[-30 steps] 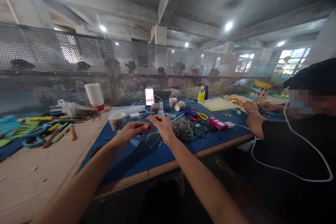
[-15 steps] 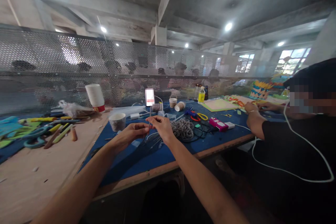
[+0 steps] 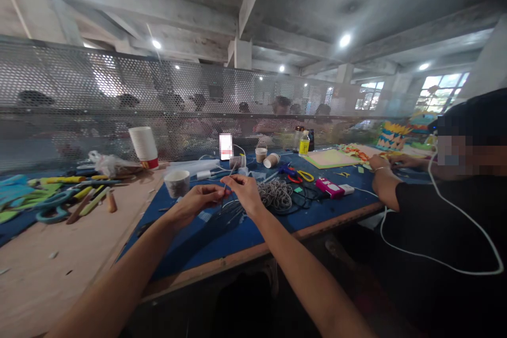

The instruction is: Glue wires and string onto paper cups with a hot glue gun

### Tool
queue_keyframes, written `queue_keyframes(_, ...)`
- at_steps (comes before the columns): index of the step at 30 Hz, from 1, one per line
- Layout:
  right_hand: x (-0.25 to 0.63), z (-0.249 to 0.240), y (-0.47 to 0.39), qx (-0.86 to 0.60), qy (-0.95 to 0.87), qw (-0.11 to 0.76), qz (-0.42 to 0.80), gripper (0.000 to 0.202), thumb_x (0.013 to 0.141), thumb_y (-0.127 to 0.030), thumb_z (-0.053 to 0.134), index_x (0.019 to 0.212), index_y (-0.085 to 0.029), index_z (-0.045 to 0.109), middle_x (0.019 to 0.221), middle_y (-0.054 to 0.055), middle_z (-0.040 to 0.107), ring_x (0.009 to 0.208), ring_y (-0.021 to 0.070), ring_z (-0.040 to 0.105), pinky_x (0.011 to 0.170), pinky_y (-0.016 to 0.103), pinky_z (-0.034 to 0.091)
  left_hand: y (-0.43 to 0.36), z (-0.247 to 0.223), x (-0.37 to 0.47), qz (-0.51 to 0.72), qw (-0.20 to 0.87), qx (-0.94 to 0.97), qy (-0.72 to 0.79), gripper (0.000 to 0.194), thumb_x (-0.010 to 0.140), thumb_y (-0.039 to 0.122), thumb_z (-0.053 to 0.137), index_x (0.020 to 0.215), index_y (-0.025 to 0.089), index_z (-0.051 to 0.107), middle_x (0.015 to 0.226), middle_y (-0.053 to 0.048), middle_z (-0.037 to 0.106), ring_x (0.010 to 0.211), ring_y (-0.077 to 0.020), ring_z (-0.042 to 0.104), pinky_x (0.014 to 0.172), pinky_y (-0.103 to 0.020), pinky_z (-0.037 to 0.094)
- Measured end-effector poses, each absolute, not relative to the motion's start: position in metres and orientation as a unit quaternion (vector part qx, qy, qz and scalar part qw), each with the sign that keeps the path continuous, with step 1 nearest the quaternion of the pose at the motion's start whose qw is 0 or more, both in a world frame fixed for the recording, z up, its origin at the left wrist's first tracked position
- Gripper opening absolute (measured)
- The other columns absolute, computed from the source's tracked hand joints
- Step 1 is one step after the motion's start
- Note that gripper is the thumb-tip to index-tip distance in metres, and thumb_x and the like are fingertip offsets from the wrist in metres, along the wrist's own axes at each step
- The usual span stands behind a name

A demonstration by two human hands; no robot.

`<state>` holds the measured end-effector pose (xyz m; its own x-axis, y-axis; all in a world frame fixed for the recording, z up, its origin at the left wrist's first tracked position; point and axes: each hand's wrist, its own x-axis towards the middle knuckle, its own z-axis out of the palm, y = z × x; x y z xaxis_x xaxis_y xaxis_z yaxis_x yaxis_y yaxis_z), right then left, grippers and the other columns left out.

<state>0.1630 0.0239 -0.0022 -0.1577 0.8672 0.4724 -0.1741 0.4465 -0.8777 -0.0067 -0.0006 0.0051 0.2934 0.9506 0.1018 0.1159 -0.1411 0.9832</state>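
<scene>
My left hand (image 3: 204, 198) and my right hand (image 3: 242, 190) meet over the blue table covering (image 3: 190, 248), both closed in a pinch. Between the fingertips runs a thin grey cord (image 3: 233, 170), its upper end leaning to the right. Fingers hide part of it. Just right of my right hand lies a tangled heap of grey cord (image 3: 277, 194), with loose strands spreading under my hands. A whitish paper cup (image 3: 177, 184) stands behind my left hand. Beyond my fingers a phone (image 3: 225, 147) with a lit screen stands upright.
Scissors (image 3: 304, 176), a magenta box (image 3: 329, 188) and cables lie to the right. Two small cups (image 3: 271, 160) and a yellow-labelled bottle (image 3: 304, 143) sit behind. Stacked cups (image 3: 143, 148) and tools (image 3: 55, 206) are at left. A co-worker's arm (image 3: 386, 182) reaches in at right.
The cord's upper end has tipped from nearly upright to a rightward slant. Both hands stay almost in place, still pinching.
</scene>
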Motion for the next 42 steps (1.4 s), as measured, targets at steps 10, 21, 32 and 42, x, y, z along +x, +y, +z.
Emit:
queue_keyframes(10,0.164,-0.001,0.022,-0.281,-0.627,0.574,0.445,0.023,0.079,-0.042,0.071,0.081,-0.021,0.08,0.082,0.003,0.076,0.078,0.0179,0.065,0.07,0.027,0.048,-0.001,0.004,0.003,0.492,0.41,0.627,0.444,0.024,0.061,0.035,0.085,0.065,0.016,0.07,0.061,0.0,0.058,0.058,-0.012,0.046,0.058,-0.027,0.036)
queue_keyframes(21,0.163,-0.004,0.026,-0.285,-0.625,0.576,0.442,0.026,0.078,-0.045,0.071,0.082,-0.02,0.08,0.081,0.004,0.075,0.076,0.0175,0.065,0.068,0.027,0.048,-0.002,0.005,-0.002,0.455,0.455,0.628,0.438,0.028,0.068,0.043,0.08,0.073,0.016,0.073,0.067,-0.003,0.062,0.059,-0.0128,0.05,0.058,-0.027,0.038)
queue_keyframes(32,0.163,-0.007,0.027,-0.269,-0.615,0.579,0.462,0.027,0.08,-0.046,0.07,0.084,-0.021,0.08,0.072,0.002,0.071,0.064,0.0145,0.06,0.063,0.026,0.046,-0.001,0.005,-0.006,0.415,0.536,0.616,0.401,0.028,0.071,0.039,0.081,0.088,0.017,0.077,0.089,-0.007,0.07,0.074,-0.0145,0.058,0.07,-0.027,0.044)
queue_keyframes(42,0.163,-0.006,0.027,-0.276,-0.632,0.572,0.444,0.026,0.08,-0.045,0.071,0.081,-0.021,0.079,0.076,0.003,0.072,0.066,0.0141,0.058,0.064,0.026,0.045,0.001,0.003,-0.002,0.462,0.445,0.637,0.428,0.021,0.065,0.032,0.084,0.072,0.016,0.073,0.066,0.0,0.062,0.062,-0.0121,0.05,0.062,-0.026,0.038)
